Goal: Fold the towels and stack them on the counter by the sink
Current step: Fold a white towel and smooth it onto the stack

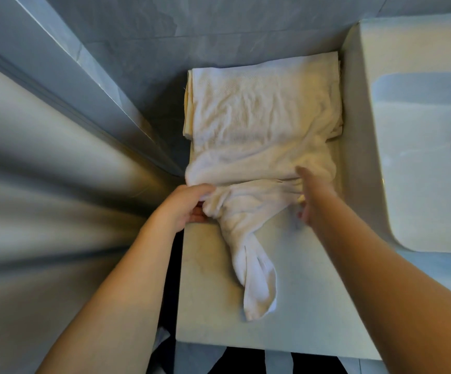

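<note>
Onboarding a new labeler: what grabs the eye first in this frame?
A rumpled white towel sprawls mid-counter over a folded cream towel, one twisted end trailing toward the near edge. The left hand grips its bunched edge; the right hand lies on the other side. The sink sits right.

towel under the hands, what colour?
White towel, plain with no pattern, tinted yellowish by the warm light. The head view is the only one, and it shows it clearly.

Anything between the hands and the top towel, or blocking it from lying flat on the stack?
Nothing visible. The left hand grips the white towel directly; the right hand touches it. It already lies on the folded towel beneath.
</note>
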`<state>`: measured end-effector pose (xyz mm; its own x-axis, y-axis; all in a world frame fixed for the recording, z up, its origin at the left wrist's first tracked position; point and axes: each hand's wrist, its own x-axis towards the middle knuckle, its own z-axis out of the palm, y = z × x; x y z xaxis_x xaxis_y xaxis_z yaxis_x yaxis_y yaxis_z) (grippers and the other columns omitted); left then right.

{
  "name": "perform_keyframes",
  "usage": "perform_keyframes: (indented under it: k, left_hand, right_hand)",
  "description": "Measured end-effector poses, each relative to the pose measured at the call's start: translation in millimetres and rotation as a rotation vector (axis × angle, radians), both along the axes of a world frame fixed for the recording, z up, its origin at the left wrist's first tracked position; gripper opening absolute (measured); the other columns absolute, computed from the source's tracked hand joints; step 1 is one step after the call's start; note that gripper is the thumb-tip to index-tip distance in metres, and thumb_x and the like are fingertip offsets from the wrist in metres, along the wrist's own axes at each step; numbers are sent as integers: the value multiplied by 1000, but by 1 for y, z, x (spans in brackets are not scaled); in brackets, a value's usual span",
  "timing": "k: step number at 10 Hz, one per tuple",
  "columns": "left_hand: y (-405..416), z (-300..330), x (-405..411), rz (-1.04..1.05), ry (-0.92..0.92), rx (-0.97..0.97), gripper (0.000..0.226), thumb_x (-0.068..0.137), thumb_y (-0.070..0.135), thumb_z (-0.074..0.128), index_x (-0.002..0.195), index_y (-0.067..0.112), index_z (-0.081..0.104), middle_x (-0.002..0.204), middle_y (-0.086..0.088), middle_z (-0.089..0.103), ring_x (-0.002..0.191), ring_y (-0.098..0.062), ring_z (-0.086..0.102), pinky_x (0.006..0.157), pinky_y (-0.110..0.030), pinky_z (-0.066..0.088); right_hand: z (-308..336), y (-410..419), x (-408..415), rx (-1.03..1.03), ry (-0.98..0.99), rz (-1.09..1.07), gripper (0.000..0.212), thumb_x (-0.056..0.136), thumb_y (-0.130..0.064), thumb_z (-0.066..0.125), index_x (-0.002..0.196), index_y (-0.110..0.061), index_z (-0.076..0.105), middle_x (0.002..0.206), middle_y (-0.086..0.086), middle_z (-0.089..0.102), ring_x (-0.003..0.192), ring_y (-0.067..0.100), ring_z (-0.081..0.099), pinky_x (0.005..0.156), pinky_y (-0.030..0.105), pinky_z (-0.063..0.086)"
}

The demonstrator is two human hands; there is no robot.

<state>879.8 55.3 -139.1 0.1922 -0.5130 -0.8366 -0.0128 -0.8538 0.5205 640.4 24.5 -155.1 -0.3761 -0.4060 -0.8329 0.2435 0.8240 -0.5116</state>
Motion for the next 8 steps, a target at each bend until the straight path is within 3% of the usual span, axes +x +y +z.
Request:
perform_keyframes:
  k: [1,2,3,4,5,6,7,8]
  left_hand:
    - [7,1,-10,-92,61,-7,37,86,21,74,117,2,66,102,-13,73,89,-26,70,83,-38,57]
    - [8,0,-13,-93,88,-92,52,74,24,80,121,5,64,113,-11,72,105,-25,68,99,-42,51]
    - [10,3,-18,-156,118,-170,28,92,14,64,120,9,65,113,-8,72,107,-23,68,98,-40,52]
    - [10,6,-21,-256,43,-200,28,98,16,56,125,11,60,118,-5,69,107,-21,65,95,-38,52]
    - [7,11,-6,-126,-134,-226,15,100,16,53,112,18,60,107,-2,66,85,-16,62,71,-29,51]
    - [8,18,11,-8,-61,-50,24,95,29,64,112,15,56,97,-9,63,57,-14,46,50,-27,38]
    - [17,19,10,-173,43,74,41,86,41,72,115,13,63,102,-9,70,80,-24,65,80,-38,55]
    - [28,13,-2,-220,44,28,47,83,31,78,122,11,63,116,-9,70,107,-26,65,101,-42,49]
  right_hand:
    - [-2,20,19,112,-154,52,64,70,-55,79,117,-18,58,102,3,64,71,19,61,55,28,47]
    - [-7,16,21,113,-139,115,40,83,-44,71,108,-14,61,87,6,62,63,19,57,48,24,43]
    - [-6,9,27,105,-111,170,17,85,-18,59,101,-11,59,85,11,60,59,22,56,42,21,48]
    - [-6,9,19,34,-61,218,7,93,-7,48,95,-13,52,91,10,56,64,18,56,37,19,47]
    - [-12,4,-5,8,68,-55,26,97,-6,45,121,-9,54,112,16,60,73,18,57,45,17,50]
    - [-10,16,-29,50,364,355,34,98,-13,46,130,-4,54,124,12,60,103,22,59,77,23,47]
    - [-2,26,-20,10,92,42,32,93,-21,50,121,-5,55,104,13,59,76,21,55,75,30,49]
    - [9,36,5,151,-92,106,43,82,-52,61,106,-17,55,91,8,60,73,23,56,74,36,51]
